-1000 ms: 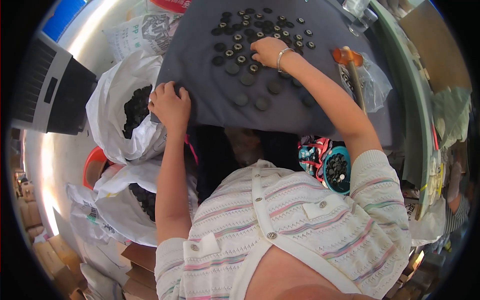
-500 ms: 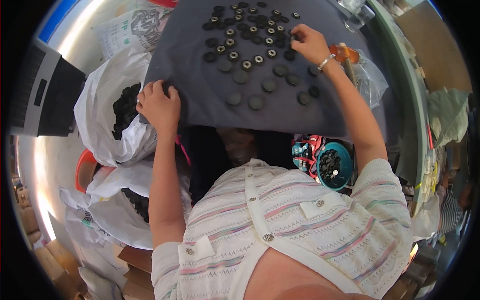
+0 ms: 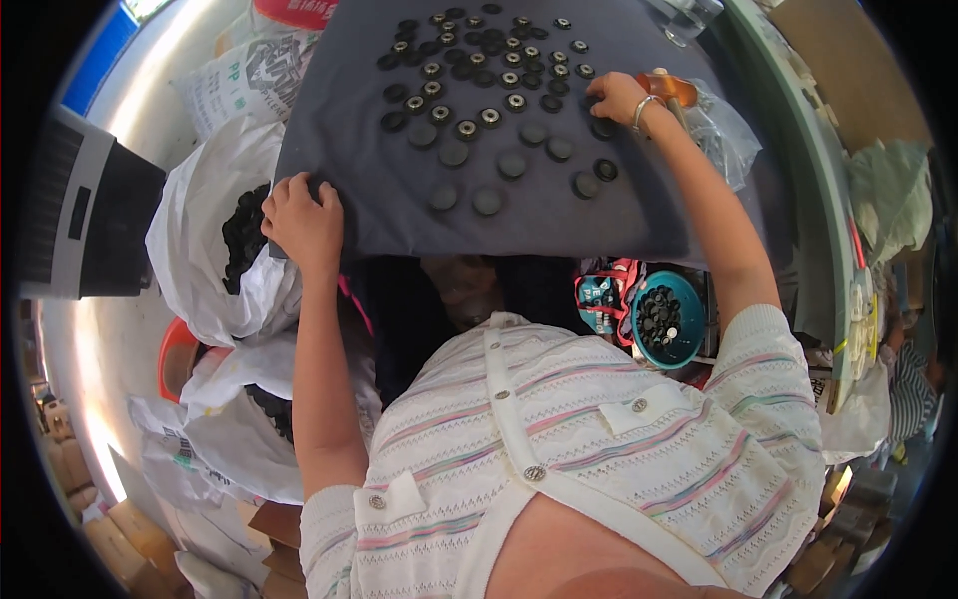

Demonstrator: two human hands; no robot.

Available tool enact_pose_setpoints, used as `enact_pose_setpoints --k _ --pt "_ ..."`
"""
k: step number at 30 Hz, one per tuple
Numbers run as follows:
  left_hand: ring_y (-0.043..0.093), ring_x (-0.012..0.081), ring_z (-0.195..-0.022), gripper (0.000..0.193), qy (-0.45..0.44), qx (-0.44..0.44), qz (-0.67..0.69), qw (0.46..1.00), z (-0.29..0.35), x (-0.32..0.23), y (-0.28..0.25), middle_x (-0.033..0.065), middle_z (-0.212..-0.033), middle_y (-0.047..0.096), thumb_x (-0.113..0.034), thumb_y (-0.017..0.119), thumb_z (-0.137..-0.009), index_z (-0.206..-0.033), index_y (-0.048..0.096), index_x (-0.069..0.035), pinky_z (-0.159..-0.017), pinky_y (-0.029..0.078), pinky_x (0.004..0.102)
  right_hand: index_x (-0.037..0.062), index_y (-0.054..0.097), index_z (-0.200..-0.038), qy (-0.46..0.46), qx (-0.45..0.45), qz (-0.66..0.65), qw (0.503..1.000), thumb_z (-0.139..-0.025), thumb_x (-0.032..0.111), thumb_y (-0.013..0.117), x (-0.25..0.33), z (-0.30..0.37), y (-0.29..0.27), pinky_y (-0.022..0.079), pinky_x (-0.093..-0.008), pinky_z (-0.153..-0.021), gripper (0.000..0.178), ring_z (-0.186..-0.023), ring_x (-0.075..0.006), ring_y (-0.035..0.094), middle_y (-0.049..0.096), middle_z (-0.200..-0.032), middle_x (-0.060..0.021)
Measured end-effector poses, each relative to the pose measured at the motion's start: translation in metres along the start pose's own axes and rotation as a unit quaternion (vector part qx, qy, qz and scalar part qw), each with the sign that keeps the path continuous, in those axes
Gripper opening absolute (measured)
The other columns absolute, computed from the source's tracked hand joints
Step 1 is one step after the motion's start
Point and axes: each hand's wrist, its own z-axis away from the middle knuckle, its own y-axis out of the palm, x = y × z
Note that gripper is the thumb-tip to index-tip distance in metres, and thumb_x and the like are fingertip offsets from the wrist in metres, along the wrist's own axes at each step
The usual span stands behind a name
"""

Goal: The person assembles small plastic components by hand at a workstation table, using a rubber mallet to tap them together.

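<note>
Many round black discs point(image 3: 512, 164) lie over a dark grey cloth-covered table point(image 3: 389, 230). Some show a pale metal ring with a hole, like this ringed disc point(image 3: 515, 102); others are plain dark. At the right side of the spread, my right hand point(image 3: 621, 102), with a bracelet at the wrist, has its fingers curled down and pressed together at the cloth. One black disc point(image 3: 604, 129) sits just below its palm, and whatever is between its fingertips is hidden. My left hand point(image 3: 307, 222) rests on the table's left edge, fingers apart, holding nothing visible.
White sacks point(image 3: 215, 200) of black pieces stand at the left, near a red tub point(image 3: 178, 351). A teal bowl point(image 3: 667, 353) of small discs sits below the table's front edge. Beyond my right hand lie an orange-brown object point(image 3: 671, 88), a plastic bag point(image 3: 723, 140) and a clear glass point(image 3: 691, 20).
My right hand has come nearer to me and a little right, uncovering discs where it was. The whole view has shifted slightly. My left hand stays at the table edge.
</note>
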Motion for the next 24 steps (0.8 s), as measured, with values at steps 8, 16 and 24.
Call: enact_pose_setpoints --k 8,16,24 --pt "0.053 0.0277 -0.11 0.027 0.013 -0.015 0.012 1.0 0.0 0.001 0.002 0.0063 -0.111 0.062 -0.025 0.064 -0.077 -0.099 0.067 -0.01 -0.095 0.036 0.0461 0.0075 0.068 -0.104 -0.064 -0.042 0.027 0.997 -0.067 0.013 0.072 0.06 -0.005 -0.021 0.051 -0.0387 -0.084 0.037 -0.094 -0.032 0.064 0.068 -0.097 -0.0165" --pt "0.053 0.0276 -0.109 0.025 0.014 -0.02 0.015 1.0 -0.001 0.001 0.004 0.0057 -0.11 0.062 -0.024 0.064 -0.077 -0.097 0.067 -0.01 -0.094 0.036 0.0478 0.0071 0.064 -0.105 -0.123 -0.037 -0.084 0.988 -0.067 0.005 0.074 0.1 -0.02 0.007 0.049 -0.0341 -0.075 0.039 -0.082 -0.0249 0.061 0.062 -0.083 -0.0084" --pt "0.053 0.0271 -0.108 0.025 0.019 -0.023 0.011 0.999 0.0 0.002 0.003 0.0052 -0.109 0.062 -0.023 0.065 -0.076 -0.098 0.067 -0.01 -0.093 0.036 0.0479 0.0089 0.065 -0.107 -0.105 0.033 0.003 0.994 -0.071 0.012 0.075 0.112 -0.032 0.0 0.049 -0.0403 -0.084 0.037 -0.096 -0.0311 0.064 0.068 -0.093 -0.0131"
